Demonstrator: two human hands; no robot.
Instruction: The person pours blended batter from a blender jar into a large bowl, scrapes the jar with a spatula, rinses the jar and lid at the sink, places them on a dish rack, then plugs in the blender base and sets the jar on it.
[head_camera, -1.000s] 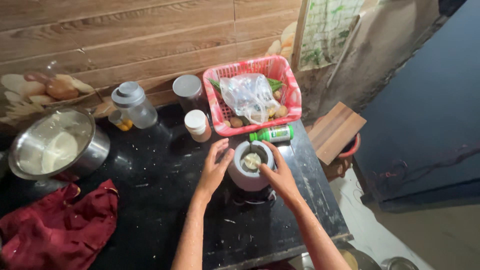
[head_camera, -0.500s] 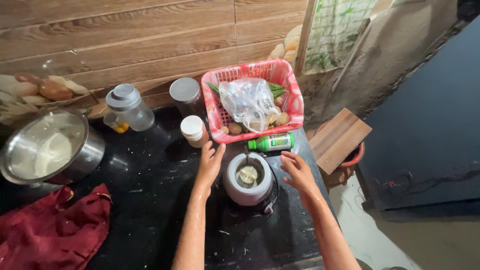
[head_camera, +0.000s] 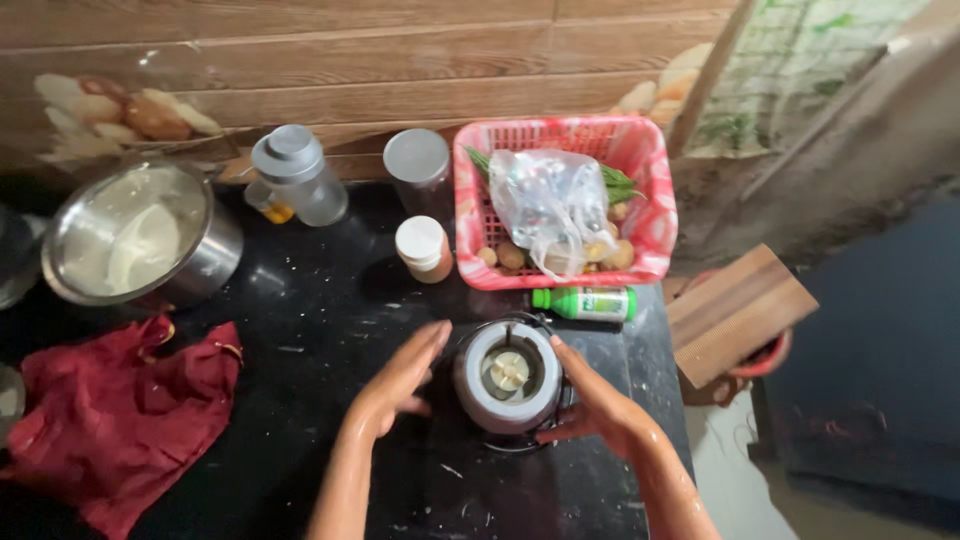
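Note:
A round grey grinder jar (head_camera: 507, 378) stands on the black counter (head_camera: 320, 320), with a pale lump in its open top. My left hand (head_camera: 400, 380) is at the jar's left side, fingers straight and apart, close to the wall or just touching it. My right hand (head_camera: 598, 402) lies against the jar's right side with fingers spread, the thumb near its lower edge. Neither hand closes around anything.
Behind the jar lie a green bottle (head_camera: 585, 302) on its side and a red basket (head_camera: 650, 215) of vegetables with a plastic bag. Three lidded jars (head_camera: 420, 248) stand at the wall. A steel pot (head_camera: 140, 245) and a red cloth (head_camera: 110, 410) are at left. A wooden board (head_camera: 735, 310) sits past the right edge.
Both hands have dropped lower and closed in on the jar's sides; the right hand, which was lifted clear, now rests against it. The camera has shifted left.

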